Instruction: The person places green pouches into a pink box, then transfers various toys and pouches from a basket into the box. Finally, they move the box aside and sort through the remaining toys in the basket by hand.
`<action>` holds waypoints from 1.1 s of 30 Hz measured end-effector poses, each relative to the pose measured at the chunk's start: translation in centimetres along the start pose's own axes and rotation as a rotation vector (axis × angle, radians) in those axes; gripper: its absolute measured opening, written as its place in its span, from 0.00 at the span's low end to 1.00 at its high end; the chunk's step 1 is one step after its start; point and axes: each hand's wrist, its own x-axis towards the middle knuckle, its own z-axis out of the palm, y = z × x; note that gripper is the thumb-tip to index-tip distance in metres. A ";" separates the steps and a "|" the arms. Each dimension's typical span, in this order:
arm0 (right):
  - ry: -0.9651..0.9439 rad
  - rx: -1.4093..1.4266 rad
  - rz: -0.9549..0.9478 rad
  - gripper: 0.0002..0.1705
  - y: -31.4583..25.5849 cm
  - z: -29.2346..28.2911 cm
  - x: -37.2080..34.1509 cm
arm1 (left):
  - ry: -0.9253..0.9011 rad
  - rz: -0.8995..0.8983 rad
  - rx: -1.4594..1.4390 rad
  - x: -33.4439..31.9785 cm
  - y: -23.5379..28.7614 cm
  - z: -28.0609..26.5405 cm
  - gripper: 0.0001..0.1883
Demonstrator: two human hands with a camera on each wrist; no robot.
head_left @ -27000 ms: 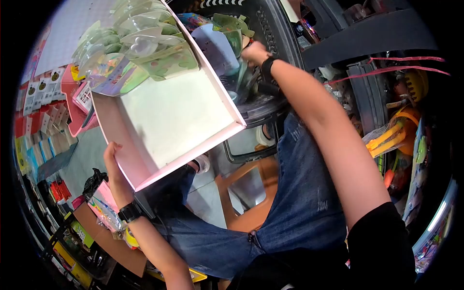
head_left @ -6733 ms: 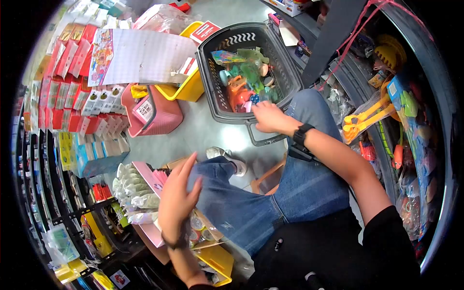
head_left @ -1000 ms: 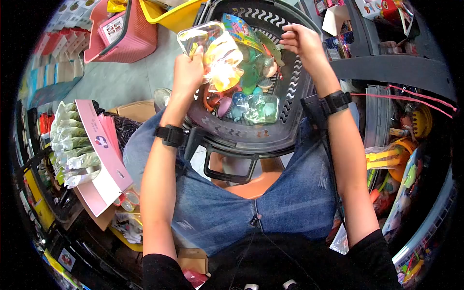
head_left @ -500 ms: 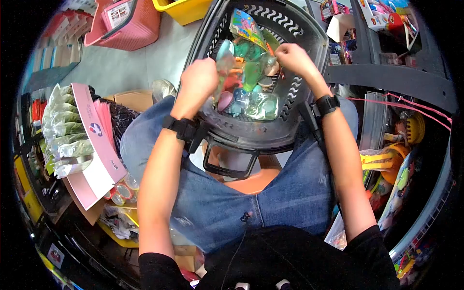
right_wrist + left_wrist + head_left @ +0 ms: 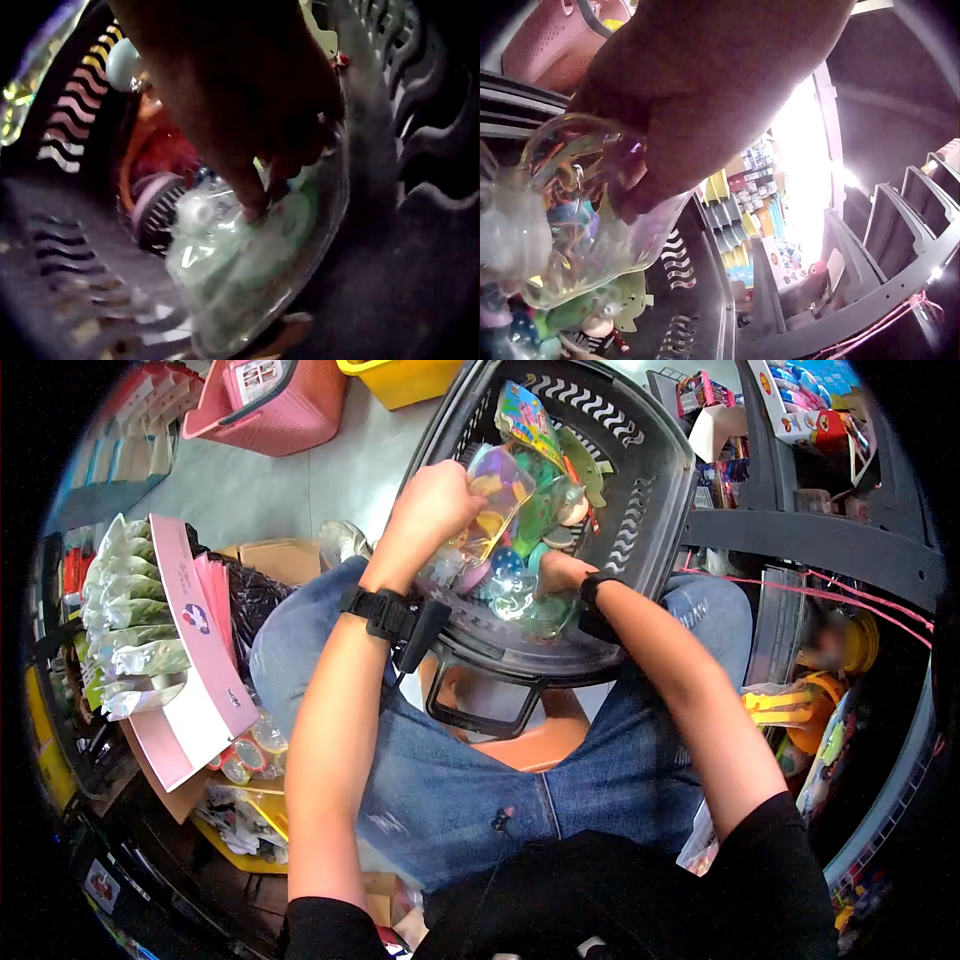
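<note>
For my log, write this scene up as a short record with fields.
Container: black plastic basket with wavy slots
Left hand: pinches a clear plastic package with yellow and purple tints, over the black basket
Right hand: in the black basket, touching a clear plastic package with pale green contents; grip unclear
Also inside: colourful printed packet
To the left: pink cardboard box of clear pouches
Floor: pink plastic basket, yellow plastic bin

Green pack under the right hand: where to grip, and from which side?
Probably pinch its clear edge, coming in from above. The green pack sits inside the basket, whose walls hem in the side approach, while its upper face is exposed under the right hand. That edge forms a narrow outline round the pack, so it should pinch more easily than the broad face.
</note>
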 end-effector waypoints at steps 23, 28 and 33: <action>0.842 -0.086 -0.302 0.17 6.2 -8.2 -2.3 | 0.063 0.043 -0.002 0.5 -0.8 0.8 0.12; 1.130 0.586 -0.157 0.38 9.4 -10.8 2.3 | 0.050 0.000 -0.021 0.5 -0.4 0.6 0.12; 0.641 0.495 -0.144 0.32 8.7 -9.5 3.2 | 0.039 0.024 -0.019 0.8 -0.8 0.9 0.12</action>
